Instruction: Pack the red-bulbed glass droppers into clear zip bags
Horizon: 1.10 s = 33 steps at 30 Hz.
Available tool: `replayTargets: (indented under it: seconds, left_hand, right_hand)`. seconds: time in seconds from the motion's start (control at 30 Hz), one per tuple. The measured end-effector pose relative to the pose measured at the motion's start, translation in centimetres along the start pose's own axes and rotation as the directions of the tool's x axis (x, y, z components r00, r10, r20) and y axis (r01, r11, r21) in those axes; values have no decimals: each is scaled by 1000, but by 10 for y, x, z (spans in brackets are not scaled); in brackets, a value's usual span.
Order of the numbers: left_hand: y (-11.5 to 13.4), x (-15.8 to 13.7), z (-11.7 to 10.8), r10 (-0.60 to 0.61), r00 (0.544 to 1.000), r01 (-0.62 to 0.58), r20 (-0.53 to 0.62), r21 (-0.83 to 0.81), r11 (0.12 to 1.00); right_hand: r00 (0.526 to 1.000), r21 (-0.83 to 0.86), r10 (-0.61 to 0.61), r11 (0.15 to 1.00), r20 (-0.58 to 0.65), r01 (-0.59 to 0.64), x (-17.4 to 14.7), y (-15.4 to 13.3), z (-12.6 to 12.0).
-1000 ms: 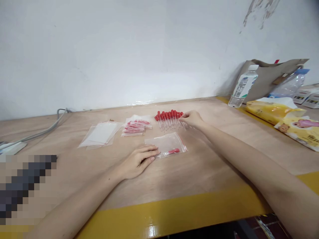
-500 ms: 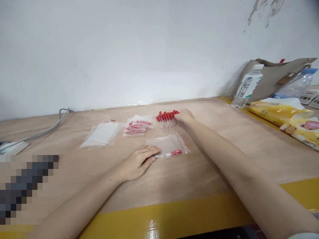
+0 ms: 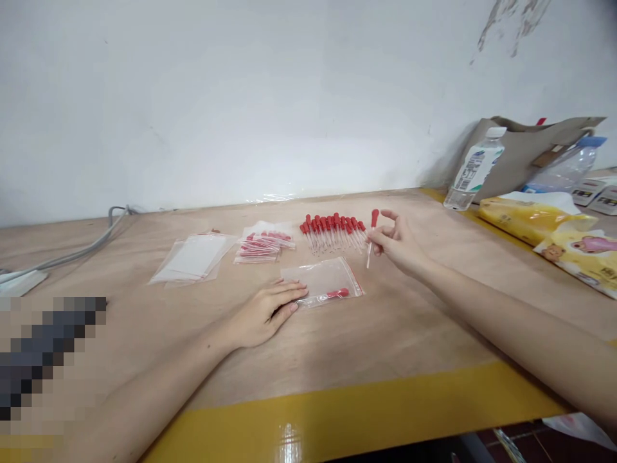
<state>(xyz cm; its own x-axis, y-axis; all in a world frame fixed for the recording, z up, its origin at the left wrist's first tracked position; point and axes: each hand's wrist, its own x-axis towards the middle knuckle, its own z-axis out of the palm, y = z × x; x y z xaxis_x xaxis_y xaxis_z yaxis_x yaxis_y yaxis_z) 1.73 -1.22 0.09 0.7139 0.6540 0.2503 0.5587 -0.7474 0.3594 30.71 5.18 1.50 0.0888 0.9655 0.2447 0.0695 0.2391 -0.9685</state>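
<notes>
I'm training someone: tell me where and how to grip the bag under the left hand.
Pinch the clear bag by its red-striped edge, from the right: likely best, since it lies flat, that edge is uncovered, and the left hand rests on the opposite end.

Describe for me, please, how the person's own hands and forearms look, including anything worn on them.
The left hand and right hand are bare, with no gloves, rings or watch visible. The left forearm and right forearm show no sleeves within the picture. A small spot marks the left forearm near the wrist.
</notes>
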Motion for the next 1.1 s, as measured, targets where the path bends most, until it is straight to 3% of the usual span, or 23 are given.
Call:
replayTargets:
  seconds: [0.1, 0.27, 0.43, 0.6, 0.7, 0.83, 0.93, 1.1]
  left_hand:
    - [0, 1, 0, 1, 1000, -1, -6, 2, 1000]
    - [-1, 0, 1, -7, 1000, 7, -16, 13, 1000]
    - [0, -2, 0, -33, 999, 34, -37, 15, 999]
    - [3, -2, -2, -46, 998, 46, -33, 16, 999]
    - [2, -2, -2, -36, 999, 37, -36, 9, 999]
    - [0, -2, 0, -29, 999, 29, -33, 11, 1000]
    - [-1, -1, 0, -34, 999, 34, -23, 14, 999]
    - [-2, -1, 1, -38, 999, 38, -15, 19, 999]
  right_hand:
    - [998, 55, 59, 997, -17, -58, -19, 11, -5]
    - [976, 132, 209, 971, -59, -200, -29, 20, 8]
    - [956, 204, 287, 934, 66, -294, -37, 16, 19]
    - [948, 149, 286, 940, 141, -306, -40, 18, 8]
    - [949, -38, 244, 970, 201, -241, -36, 17, -7]
    - [939, -316, 122, 949, 321, -15, -29, 14, -18]
    - [925, -396, 34, 909, 378, 128, -28, 15, -16]
    - [871, -382, -27, 892, 490, 242, -30, 19, -3]
